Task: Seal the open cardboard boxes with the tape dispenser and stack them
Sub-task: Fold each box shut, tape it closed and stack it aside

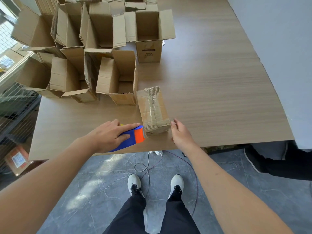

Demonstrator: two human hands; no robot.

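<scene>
gripping the tape dispenser, left hand beside taped box; open boxes empty.

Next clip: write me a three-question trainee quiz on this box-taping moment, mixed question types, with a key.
1. True or false: the left hand holds the tape dispenser.
2. Multiple choice: the taped box lies (A) on the floor, (B) on the table near its front edge, (C) inside an open box.
3. Fill in: the right hand is beside the taped box's near end, fingers ____.

Key: 1 true; 2 B; 3 open. The open boxes crowd the table's far left; nothing is stacked yet.
</scene>
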